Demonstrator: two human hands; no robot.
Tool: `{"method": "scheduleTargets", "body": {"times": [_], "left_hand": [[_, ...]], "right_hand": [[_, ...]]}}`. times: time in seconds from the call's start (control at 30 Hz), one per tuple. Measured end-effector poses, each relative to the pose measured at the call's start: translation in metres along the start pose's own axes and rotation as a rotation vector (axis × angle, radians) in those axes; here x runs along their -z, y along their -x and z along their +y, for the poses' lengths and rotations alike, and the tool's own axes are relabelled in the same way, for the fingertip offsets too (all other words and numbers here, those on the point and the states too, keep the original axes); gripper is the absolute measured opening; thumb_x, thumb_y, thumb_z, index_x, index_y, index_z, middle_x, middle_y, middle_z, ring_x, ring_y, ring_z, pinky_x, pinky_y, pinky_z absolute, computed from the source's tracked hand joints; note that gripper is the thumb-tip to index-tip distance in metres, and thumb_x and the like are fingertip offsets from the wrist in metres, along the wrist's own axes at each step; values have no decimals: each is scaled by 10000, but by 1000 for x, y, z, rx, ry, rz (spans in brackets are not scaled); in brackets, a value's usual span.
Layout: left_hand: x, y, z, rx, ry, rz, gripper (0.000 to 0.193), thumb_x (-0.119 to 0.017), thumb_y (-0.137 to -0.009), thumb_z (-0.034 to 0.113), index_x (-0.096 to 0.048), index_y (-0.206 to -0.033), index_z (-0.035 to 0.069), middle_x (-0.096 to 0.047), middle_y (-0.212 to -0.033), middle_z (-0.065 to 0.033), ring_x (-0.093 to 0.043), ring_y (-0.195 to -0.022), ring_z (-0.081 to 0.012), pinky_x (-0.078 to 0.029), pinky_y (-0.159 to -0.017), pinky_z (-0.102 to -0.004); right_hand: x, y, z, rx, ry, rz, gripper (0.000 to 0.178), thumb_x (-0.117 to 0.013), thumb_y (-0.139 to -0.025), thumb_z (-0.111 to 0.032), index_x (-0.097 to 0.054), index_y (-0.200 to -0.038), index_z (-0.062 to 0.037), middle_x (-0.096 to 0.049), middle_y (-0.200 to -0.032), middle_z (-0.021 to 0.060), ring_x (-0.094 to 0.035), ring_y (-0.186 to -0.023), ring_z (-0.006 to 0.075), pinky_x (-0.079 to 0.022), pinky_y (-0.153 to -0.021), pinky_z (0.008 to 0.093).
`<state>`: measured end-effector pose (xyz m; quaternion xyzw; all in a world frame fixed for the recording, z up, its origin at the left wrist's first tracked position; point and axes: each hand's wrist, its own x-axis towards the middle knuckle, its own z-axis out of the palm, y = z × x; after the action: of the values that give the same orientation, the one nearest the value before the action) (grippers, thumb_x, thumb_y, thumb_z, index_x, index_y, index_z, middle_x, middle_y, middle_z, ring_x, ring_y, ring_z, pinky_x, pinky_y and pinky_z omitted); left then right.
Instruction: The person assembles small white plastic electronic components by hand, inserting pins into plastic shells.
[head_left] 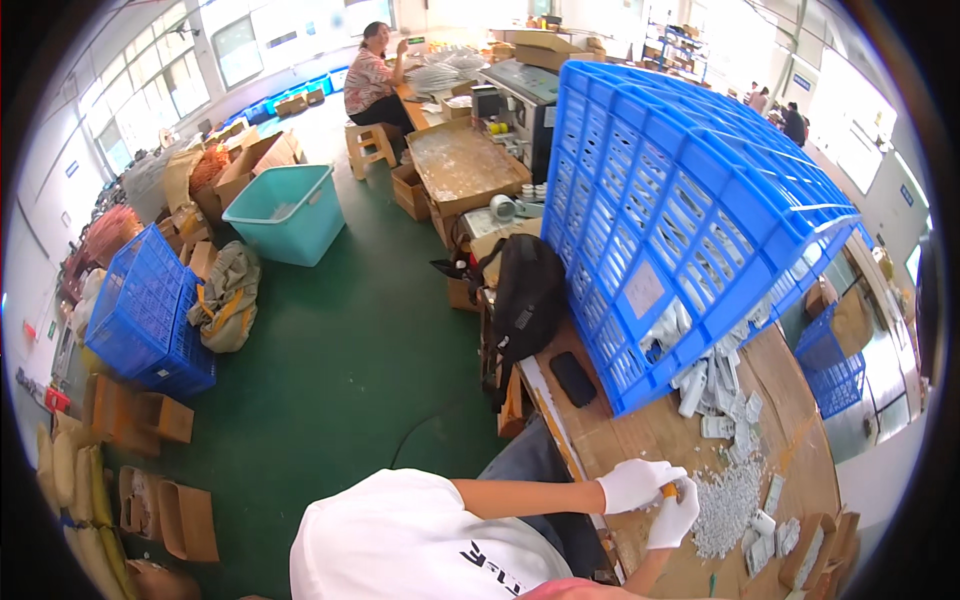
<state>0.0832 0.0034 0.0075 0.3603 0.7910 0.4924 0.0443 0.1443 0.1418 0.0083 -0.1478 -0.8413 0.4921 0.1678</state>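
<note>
Where hands [634,486] [674,520] meet, fingers [686,490] curl round something orange [669,490].

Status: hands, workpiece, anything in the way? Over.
Left hand and right hand gloved, close together. Small orange piece between them; which holds it, unclear. Grey pile crowding the right side, tilted blue crate beyond.

Small parts [727,508] lie heaped on the table [610,440] just right of my right hand [674,518]; behind them stands a crate [690,165], phone [573,379] and bag [527,298] to its left.
</note>
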Motion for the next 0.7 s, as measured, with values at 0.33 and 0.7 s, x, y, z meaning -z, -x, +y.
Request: {"method": "scheduleTargets", "body": {"times": [0.33, 0.7], "left_hand": [[10, 2, -11, 21, 161, 90, 347, -578, -855, 35, -640, -1192, 94, -691, -1032, -120, -675, -938, -348, -542, -797, -431], [13, -8, -18, 130, 245, 133, 201, -610, -883, 108, -640, -1081, 90, -708, -992, -126, -681, -921, -353, -539, -783, -428]], "right_hand": [[-23, 2, -12, 12, 33, 111, 136, -603, -873, 73, -622, -1000, 27, -623, -825, 92, -587, -750, 163, -496, -712, 303], [-49, 5, -40, -23, 42, 371, 183, -589, -854, 84, -588, -1017, 1, -598, -1004, 124, -612, -899, 242, -504, -821, 372]]}}
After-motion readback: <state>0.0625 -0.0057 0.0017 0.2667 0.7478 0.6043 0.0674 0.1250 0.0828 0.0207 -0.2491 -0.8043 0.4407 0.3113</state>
